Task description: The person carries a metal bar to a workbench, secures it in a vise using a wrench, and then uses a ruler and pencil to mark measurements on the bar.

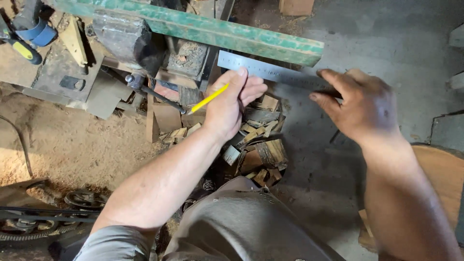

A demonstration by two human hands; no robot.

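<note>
**Steel ruler laid along a green painted board**

The flat steel ruler [270, 72] lies with its long axis running from far left to near right, just under the lower edge of the long green painted wooden board [203, 29], which slants the same way. The ruler's left end shows bare above the left hand [232, 104]; its right end is hidden under the right hand [360, 104].

The left hand is closed around a yellow pencil [209, 99], thumb up against the ruler, the pencil pointing down to the left. The right hand is spread, fingertips pressing on the ruler's right end.

Below the hands, between the forearms, sits a dark round container [258, 157] filled with short wooden offcuts [270, 152], more of them piled to its left. Sawdust [72, 145] covers the ground at left. A grey metal vise [130, 36] stands at far left under the board.
</note>
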